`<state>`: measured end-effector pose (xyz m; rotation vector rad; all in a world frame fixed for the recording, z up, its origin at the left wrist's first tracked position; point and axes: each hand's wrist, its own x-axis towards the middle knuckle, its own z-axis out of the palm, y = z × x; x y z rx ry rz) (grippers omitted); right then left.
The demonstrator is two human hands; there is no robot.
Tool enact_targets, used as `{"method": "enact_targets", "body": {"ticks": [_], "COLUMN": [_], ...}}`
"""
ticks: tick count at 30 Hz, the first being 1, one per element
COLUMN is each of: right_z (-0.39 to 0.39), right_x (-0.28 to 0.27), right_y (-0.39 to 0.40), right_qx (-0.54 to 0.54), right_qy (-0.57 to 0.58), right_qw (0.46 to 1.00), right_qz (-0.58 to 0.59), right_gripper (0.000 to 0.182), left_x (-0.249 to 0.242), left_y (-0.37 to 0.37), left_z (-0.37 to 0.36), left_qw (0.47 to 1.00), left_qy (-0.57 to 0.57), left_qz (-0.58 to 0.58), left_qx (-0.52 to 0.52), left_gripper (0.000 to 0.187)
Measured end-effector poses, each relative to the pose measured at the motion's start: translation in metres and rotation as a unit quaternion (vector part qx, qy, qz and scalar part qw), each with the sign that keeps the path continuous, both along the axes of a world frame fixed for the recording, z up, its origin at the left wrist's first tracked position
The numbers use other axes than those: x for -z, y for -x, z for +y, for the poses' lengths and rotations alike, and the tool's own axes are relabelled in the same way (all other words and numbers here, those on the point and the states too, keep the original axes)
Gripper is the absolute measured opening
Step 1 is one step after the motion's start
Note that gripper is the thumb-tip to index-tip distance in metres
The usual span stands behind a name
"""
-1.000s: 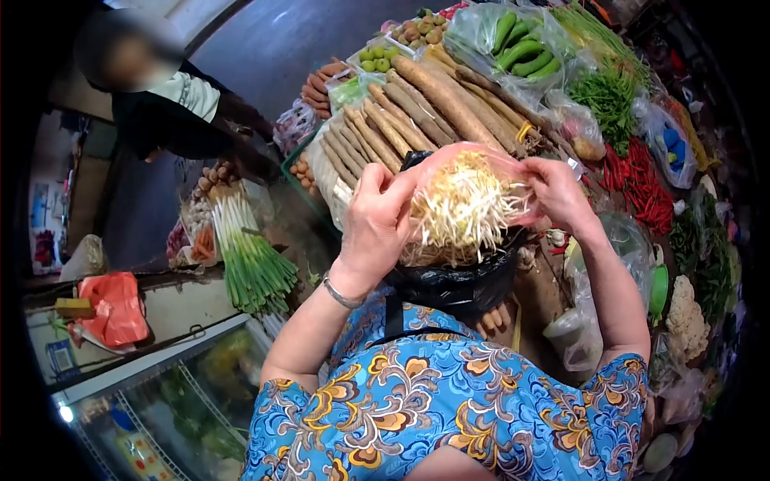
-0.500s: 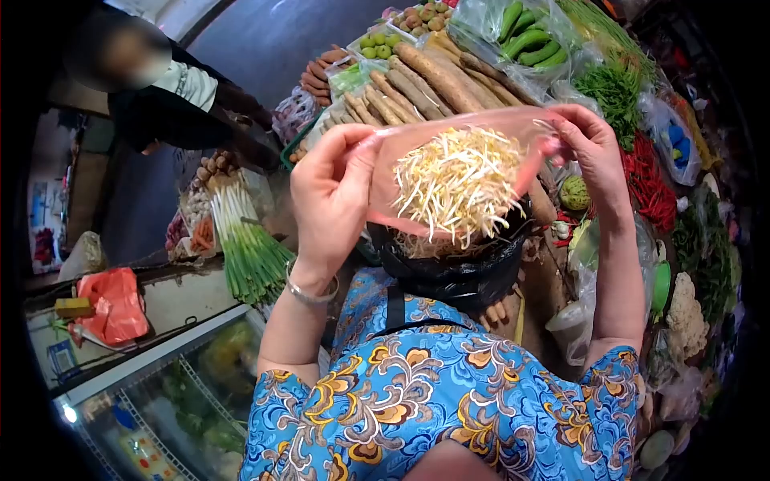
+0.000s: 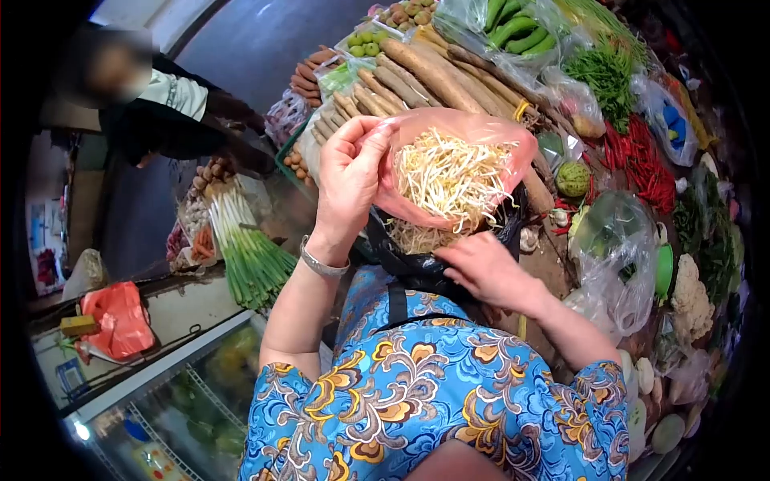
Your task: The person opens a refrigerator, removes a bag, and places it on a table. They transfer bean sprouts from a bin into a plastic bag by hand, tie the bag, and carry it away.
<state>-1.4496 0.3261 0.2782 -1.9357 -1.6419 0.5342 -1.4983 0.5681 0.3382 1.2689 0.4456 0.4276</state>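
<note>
Left hand: your left hand (image 3: 349,164) is clamped, thumb against fingers, on the near-left edge of the pink plastic bag (image 3: 465,120). Likely reason: a pinch at the rim leaves the mouth wide and lets the weight hang below.

Pink bag: mouth open and facing you, bottom over the black bag (image 3: 417,268). This placing would let loose strands drop into the black bag rather than to the side.

Bean sprouts (image 3: 449,172): a loose, pale heap inside the pink bag, some strands at its lower lip. More sprouts, browner in tone, show in the black bag beneath.

Right hand: your right hand (image 3: 485,271) is below the pink bag, fingers bent, at the black bag's near rim. Whether the fingertips are together on anything, I cannot tell. It appears to carry none of the pink bag's weight.

Black bag: upright in front of your waist, mouth up, close to both hands; probably set there for short reach.

Surroundings: long brown roots (image 3: 433,76) lie side by side beyond the bags, perhaps so each can be picked singly. Red chillies (image 3: 642,168) and a cauliflower (image 3: 690,297) are to the right; green onions (image 3: 249,252) lie bundled to the left. A person (image 3: 168,96) stands at far left.
</note>
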Motion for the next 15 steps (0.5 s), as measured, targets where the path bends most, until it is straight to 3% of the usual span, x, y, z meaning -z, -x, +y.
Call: {"method": "enact_targets", "body": {"ticks": [2,5,7,10,12,13,15], "right_z": [-0.003,-0.021,-0.037,-0.059,-0.048,-0.042,-0.032], "right_x": [0.003,0.003,-0.01,0.006,-0.001,-0.004,-0.012], "right_y": [0.012,0.008,-0.001,-0.008,-0.009,-0.01,-0.005], "right_qx": [-0.009,0.016,0.029,0.03,0.057,0.085,0.141], "right_qy": [0.016,0.091,0.237,0.273,0.271,0.228,0.131], "right_qw": [1.0,0.993,0.963,0.956,0.955,0.963,0.975], "right_qz": [-0.012,0.073,0.128,0.104,0.107,0.118,0.107], "right_gripper": [0.013,0.015,0.02,0.023,0.021,0.019,0.014], "left_x": [0.002,0.005,0.004,0.018,0.025,0.023,0.036], "left_y": [0.002,0.011,0.015,0.03,0.042,0.052,0.068], "left_z": [0.002,0.001,-0.004,-0.006,-0.013,-0.011,-0.015], "left_qw": [1.0,0.999,0.999,0.998,0.999,0.997,0.999], "left_qy": [0.0,0.043,0.035,0.027,-0.044,-0.05,-0.031], "left_qz": [0.001,0.004,0.018,0.028,0.0,0.04,0.011], "left_qx": [0.007,0.017,0.016,0.05,0.032,0.046,0.025], "left_gripper": [0.016,0.021,0.023,0.036,0.049,0.07,0.081]}}
